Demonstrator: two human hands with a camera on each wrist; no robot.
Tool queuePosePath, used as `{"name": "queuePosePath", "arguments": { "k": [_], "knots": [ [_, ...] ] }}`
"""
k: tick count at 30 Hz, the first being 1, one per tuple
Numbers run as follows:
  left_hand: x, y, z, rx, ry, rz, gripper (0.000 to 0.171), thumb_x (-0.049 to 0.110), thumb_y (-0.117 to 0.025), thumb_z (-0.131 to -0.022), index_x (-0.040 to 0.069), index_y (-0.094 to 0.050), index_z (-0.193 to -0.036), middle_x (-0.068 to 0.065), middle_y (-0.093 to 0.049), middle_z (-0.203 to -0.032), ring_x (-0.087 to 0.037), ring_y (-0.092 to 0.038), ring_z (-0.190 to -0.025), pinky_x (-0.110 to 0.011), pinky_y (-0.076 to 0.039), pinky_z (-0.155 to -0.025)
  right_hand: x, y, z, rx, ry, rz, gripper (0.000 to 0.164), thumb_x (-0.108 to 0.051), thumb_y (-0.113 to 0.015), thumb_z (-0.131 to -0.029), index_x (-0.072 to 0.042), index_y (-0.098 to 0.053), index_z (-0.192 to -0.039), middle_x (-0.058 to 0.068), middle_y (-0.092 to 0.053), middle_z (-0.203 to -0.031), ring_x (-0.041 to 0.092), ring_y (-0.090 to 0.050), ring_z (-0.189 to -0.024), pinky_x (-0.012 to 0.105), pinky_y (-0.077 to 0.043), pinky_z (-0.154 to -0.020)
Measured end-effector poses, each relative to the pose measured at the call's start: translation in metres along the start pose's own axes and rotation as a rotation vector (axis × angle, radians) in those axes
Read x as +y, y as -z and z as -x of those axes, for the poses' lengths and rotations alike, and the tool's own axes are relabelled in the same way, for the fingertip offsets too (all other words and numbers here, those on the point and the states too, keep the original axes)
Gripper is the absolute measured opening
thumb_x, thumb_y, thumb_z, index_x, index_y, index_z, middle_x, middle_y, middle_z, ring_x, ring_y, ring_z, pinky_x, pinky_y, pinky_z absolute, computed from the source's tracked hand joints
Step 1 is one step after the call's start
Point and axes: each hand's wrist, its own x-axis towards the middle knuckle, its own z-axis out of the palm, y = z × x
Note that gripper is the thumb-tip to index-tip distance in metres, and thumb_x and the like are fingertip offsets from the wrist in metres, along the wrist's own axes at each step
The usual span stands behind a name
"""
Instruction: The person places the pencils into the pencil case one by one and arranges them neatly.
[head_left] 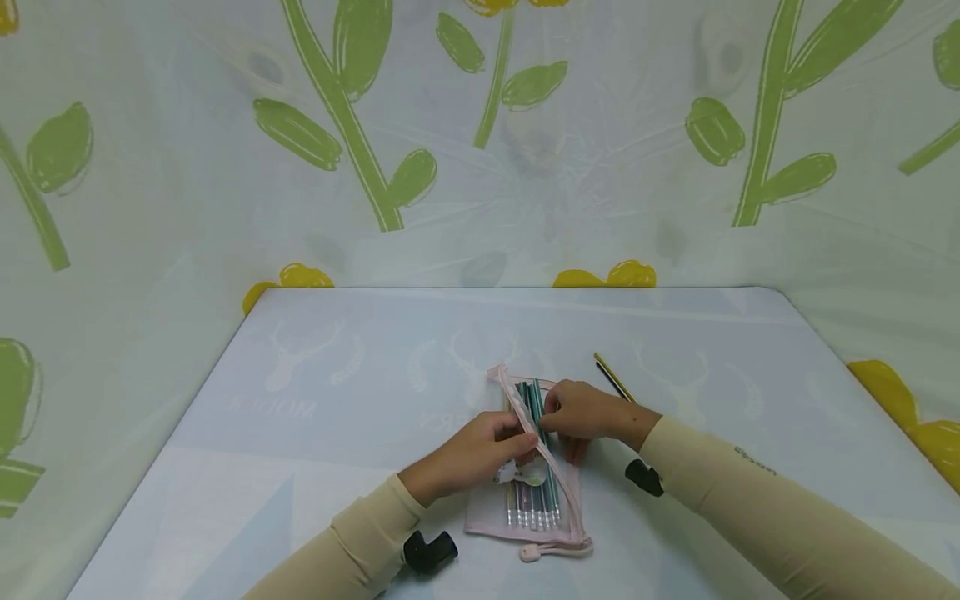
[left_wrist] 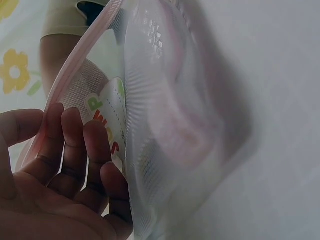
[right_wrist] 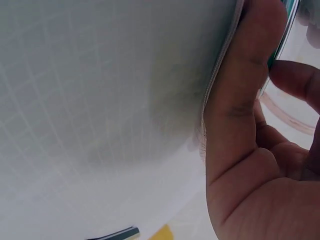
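Observation:
A pale pink mesh zip pouch (head_left: 486, 518) lies on the table with several pencils (head_left: 534, 500) inside, some of them green. My left hand (head_left: 472, 457) pinches the pouch's pink zip edge (left_wrist: 75, 65) between thumb and fingers, and the mouth gapes there. Reaching in at the far end, my right hand (head_left: 592, 412) pinches a green pencil (right_wrist: 289, 30) between thumb and forefinger. The back of that forefinger lies along the mesh side in the right wrist view. A white label with colourful letters (left_wrist: 116, 117) shows through the opening in the left wrist view.
Two loose pencils (head_left: 615, 379), one yellowish and one dark, lie on the table beyond my right wrist. The zip pull (head_left: 531, 552) rests at the pouch's near end. A leaf-patterned curtain (head_left: 525, 192) hangs behind the table's far edge.

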Motion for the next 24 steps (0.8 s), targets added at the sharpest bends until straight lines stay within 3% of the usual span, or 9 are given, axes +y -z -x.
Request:
{"name": "queuePosePath", "arguments": {
  "k": [6, 11, 24],
  "knots": [
    [0.0008, -0.0009, 0.0, -0.002, 0.001, 0.006, 0.026, 0.021, -0.052, -0.104, 0.001, -0.067, -0.11, -0.003, -0.065, -0.096, -0.009, -0.058, -0.089, -0.025, -0.049, -0.085, 0.0005, 0.0003, 0.0013, 0.023, 0.039, 0.082, 0.022, -0.019, -0.059, -0.092, -0.009, -0.07, -0.076, 0.0, -0.054, -0.056, 0.012, -0.052, -0.046, 0.022, -0.042, -0.043],
    [0.0016, -0.0015, -0.0004, -0.001, 0.007, 0.001, 0.026, 0.022, -0.052, -0.104, 0.001, -0.067, -0.109, -0.003, -0.066, -0.096, -0.009, -0.058, -0.089, -0.024, -0.049, -0.084, 0.0001, -0.0002, 0.0014, -0.025, 0.021, 0.047, 0.028, -0.019, -0.056, -0.092, -0.009, -0.068, -0.069, -0.001, -0.047, -0.049, 0.011, -0.044, -0.04, 0.02, -0.034, -0.038],
    [-0.0021, -0.0006, -0.0012, -0.003, -0.003, -0.006, 0.026, 0.023, -0.052, -0.104, 0.002, -0.067, -0.109, -0.004, -0.065, -0.096, -0.009, -0.057, -0.089, -0.026, -0.048, -0.083, -0.0004, -0.004, 0.0009, -0.021, 0.033, 0.002, 0.034, -0.017, -0.053, -0.092, -0.009, -0.063, -0.061, -0.001, -0.051, -0.048, 0.01, -0.046, -0.04, 0.02, -0.036, -0.039]
  ]
}}
